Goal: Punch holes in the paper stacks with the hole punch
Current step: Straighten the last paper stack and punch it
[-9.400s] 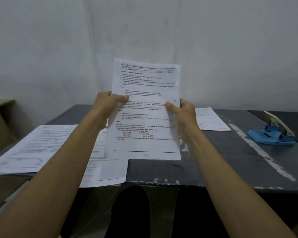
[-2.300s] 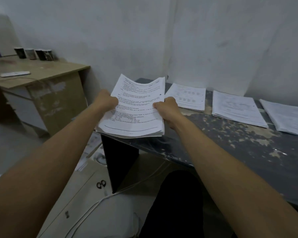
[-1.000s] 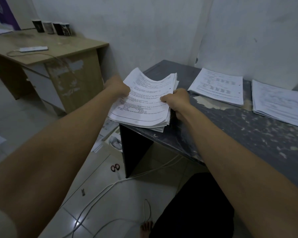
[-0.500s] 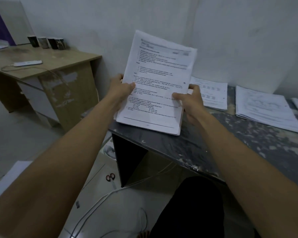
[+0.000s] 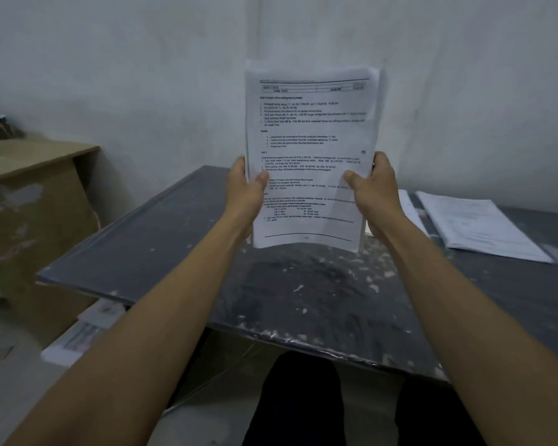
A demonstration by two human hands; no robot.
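Paper stack (image 5: 310, 156): upright, bottom edge on dark table (image 5: 161, 252)
Left hand (image 5: 245, 191): grips left edge
Right hand (image 5: 374, 188): grips right edge
Second stack (image 5: 477, 226): flat, right

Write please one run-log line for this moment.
stage: squaring stack | paper stack: upright, bottom edge at dark table | left hand, right hand: gripping sides | hole punch: not in view

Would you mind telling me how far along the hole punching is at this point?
Done: nothing shows as punched, though the print is too blurred to be sure. In hand: the left hand and right hand grip a stack upright above the table, seemingly squaring its edges. Left: the punching itself; no punch is in view, and another stack lies on the right.
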